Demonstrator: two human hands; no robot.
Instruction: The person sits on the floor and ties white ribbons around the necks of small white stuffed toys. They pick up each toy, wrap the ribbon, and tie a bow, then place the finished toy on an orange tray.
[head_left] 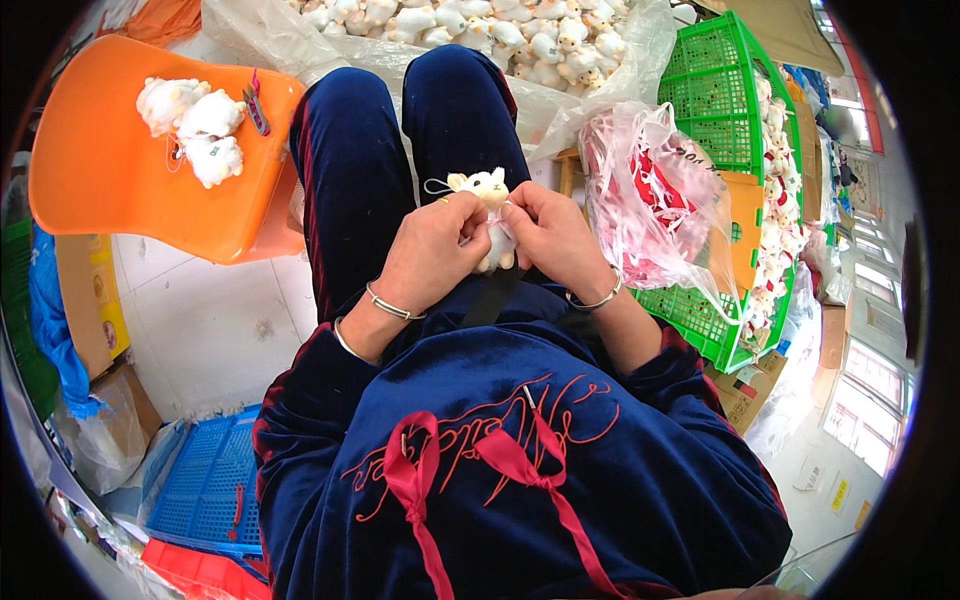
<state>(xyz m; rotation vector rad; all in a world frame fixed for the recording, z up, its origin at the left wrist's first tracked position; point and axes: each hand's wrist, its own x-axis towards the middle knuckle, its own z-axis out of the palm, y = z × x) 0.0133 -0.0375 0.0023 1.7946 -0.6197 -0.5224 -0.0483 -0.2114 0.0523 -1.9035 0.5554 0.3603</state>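
A small white plush animal [490, 184] with pale yellowish ears sits upright over my lap, facing away toward my knees or upward. My left hand [440, 240] pinches at its neck from the left. From the other side my right hand [553, 228] has its fingers closed at the neck too. Between the two hands a thin pale pink ribbon [498, 222] shows at the toy's neck, partly hidden by my fingers. A thin cord loop [436, 187] sticks out by the toy's left ear.
An orange chair [90, 160] at left carries several white plush toys [200, 120] and small thread snips [256, 110]. Ahead lies a plastic sack of plush toys [540, 40]. At right are a bag of pink ribbons [640, 190] and a green crate [712, 90]. A blue crate [205, 480] stands lower left.
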